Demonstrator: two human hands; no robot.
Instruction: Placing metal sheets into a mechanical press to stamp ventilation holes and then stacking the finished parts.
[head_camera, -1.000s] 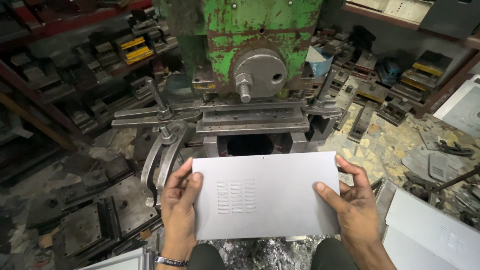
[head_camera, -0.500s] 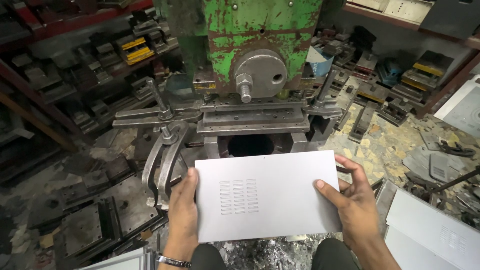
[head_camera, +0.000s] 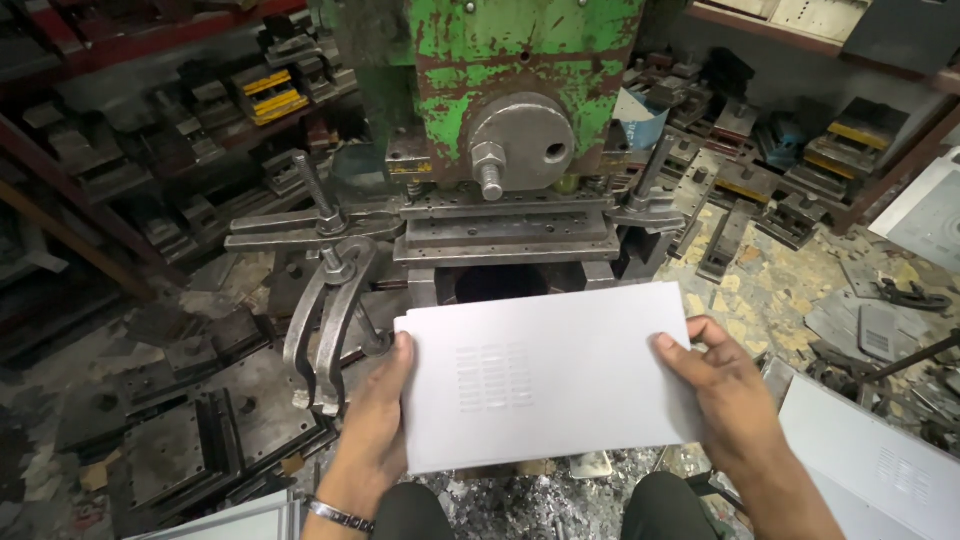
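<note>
I hold a flat grey-white metal sheet with a small block of punched slots left of its middle. My left hand grips its left edge, thumb on top. My right hand grips the right edge the same way. The sheet hovers level in front of a green, rust-flecked press, just below its steel die bed and the dark opening under it.
A clamp lever hangs left of the sheet. Steel die blocks crowd the left floor and shelves. More grey sheets lie at lower right and lower left. Metal scrap litters the floor on the right.
The sheet has stayed in both hands and drifted slightly right and down. My left thumb has slid a little along the edge.
</note>
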